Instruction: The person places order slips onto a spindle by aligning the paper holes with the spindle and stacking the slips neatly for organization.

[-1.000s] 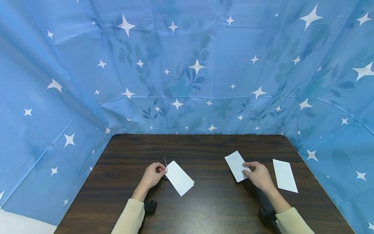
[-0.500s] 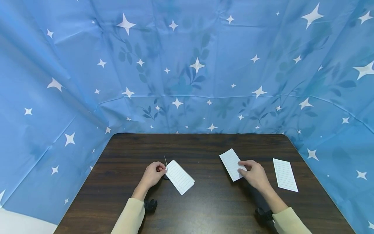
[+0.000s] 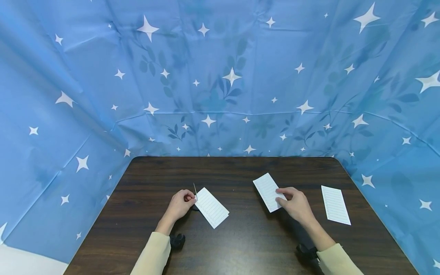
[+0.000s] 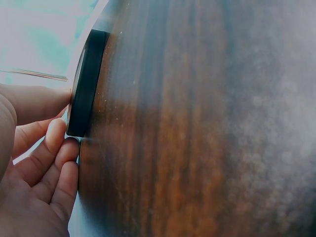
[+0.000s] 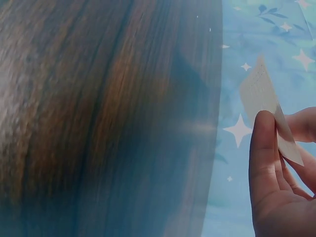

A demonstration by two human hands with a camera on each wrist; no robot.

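My left hand [image 3: 179, 205] holds the round black base of a receipt spike [image 4: 89, 84], thumb at its upper face and fingers at the rim. The thin metal needle stands up beside the fingertips. A few lined paper slips [image 3: 212, 209] lie fanned at the needle, one corner against it, covering much of the base in the head view. Farther right, my right hand [image 3: 296, 205] pinches another lined slip [image 3: 267, 191] by its near right edge, thumb on one side and fingers on the other. In the right wrist view this slip [image 5: 259, 91] is held up off the table, tilted.
One more lined slip [image 3: 335, 205] lies flat near the right side of the dark wood table [image 3: 237, 244]. Black wrist cameras [image 3: 177, 242] hang at both sleeves. Behind and beside the table hangs a blue curtain [image 3: 220, 95] with white stars.
My right hand has moved left with the slip, closer to the receipt spike. The left hand, the spike and the slips at it have stayed in place.
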